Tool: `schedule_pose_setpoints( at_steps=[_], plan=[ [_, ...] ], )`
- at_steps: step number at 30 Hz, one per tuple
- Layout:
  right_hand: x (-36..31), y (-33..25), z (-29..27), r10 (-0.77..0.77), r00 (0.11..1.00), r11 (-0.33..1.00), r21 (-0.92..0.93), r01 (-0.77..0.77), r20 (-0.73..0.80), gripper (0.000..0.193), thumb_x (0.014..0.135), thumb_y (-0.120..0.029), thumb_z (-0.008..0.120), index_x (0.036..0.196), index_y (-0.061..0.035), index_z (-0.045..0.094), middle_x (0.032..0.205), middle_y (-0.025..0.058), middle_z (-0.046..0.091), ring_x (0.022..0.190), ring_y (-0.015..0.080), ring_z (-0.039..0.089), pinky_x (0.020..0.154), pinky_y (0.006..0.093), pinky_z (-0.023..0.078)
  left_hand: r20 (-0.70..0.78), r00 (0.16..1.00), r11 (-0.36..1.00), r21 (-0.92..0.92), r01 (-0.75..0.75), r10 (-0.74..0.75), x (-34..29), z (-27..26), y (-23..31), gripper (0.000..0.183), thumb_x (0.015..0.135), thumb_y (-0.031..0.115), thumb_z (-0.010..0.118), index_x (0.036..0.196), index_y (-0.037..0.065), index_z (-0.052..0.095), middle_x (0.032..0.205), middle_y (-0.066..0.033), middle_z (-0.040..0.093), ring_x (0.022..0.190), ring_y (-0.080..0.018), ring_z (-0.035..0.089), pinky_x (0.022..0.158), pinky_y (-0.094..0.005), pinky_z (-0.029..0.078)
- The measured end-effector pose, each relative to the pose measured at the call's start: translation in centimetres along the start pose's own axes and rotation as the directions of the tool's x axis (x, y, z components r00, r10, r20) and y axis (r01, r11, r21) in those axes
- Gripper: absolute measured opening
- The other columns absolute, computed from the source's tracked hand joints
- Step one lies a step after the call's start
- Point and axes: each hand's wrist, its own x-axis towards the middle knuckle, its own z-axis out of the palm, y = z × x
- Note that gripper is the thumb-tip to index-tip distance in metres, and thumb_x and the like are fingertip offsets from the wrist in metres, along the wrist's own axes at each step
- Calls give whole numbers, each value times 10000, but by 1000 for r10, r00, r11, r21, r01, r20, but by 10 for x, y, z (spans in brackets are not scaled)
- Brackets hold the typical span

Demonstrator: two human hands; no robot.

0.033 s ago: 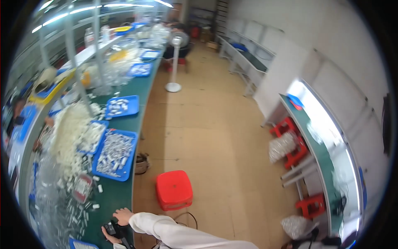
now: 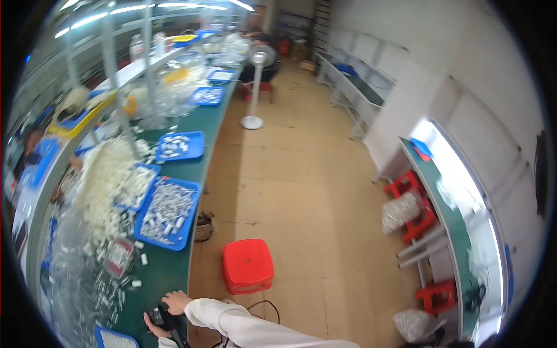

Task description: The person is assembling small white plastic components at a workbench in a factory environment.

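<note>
At the near end of the green table, my left hand (image 2: 155, 328) is wrapped round a small black device (image 2: 157, 316) with a dark strap or cable trailing from it. Just right of and above it is my right hand (image 2: 176, 302), in a white sleeve, its fingers extended and apart beside the device. Whether its fingertips touch the device or the tabletop I cannot tell. Close by on the left lie loose small metal tubes (image 2: 110, 298) and a clear box (image 2: 119, 257) of small parts. A blue tray (image 2: 100, 333) of white pieces is partly cut off below my left hand.
Up the table (image 2: 168, 272) stand a blue tray (image 2: 195, 209) of metal parts, another blue tray (image 2: 197, 152) and a heap of white pieces (image 2: 103, 180). A red stool (image 2: 248, 261) stands beside the table, a white fan (image 2: 256, 95) farther off. A second bench (image 2: 449, 214) runs along the right.
The whole view has shifted slightly, so the table, trays and stool sit a little farther right. My hands keep the same place at the black device.
</note>
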Motion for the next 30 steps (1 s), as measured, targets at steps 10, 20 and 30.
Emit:
schedule_pose_setpoints(
  at_steps=[10, 20, 30],
  plan=[
    [5, 31, -19, -17, 993, 999, -35, 21, 117, 581, 677, -344, 617, 1212, -132, 541, 1174, 161, 530, 1083, 341, 515, 892, 435, 422, -80, 993, 989, 112, 94, -86, -5, -28, 12, 440, 813, 500, 576, 1037, 121, 586, 956, -55, 637, 794, -211, 635, 695, -371, 526],
    [-44, 237, -48, 546, 838, 623, 682, -384, -27, 330, 809, -270, 569, 979, 8, 626, 848, 121, 656, 771, 198, 636, 688, 305, 505, -425, 905, 998, 52, 46, -20, -19, 22, 29, 509, 768, 431, 666, 1123, 81, 566, 996, -66, 613, 812, -196, 596, 703, -357, 501],
    [-117, 326, -64, 848, 462, 54, 826, -561, 258, 389, 846, -245, 496, 1160, -16, 491, 979, 225, 615, 799, 275, 617, 656, 344, 493, -315, 939, 990, -84, 116, -137, -10, 3, 34, 304, 821, 358, 604, 1024, 133, 578, 897, -28, 610, 747, -179, 587, 620, -336, 500]
  ],
)
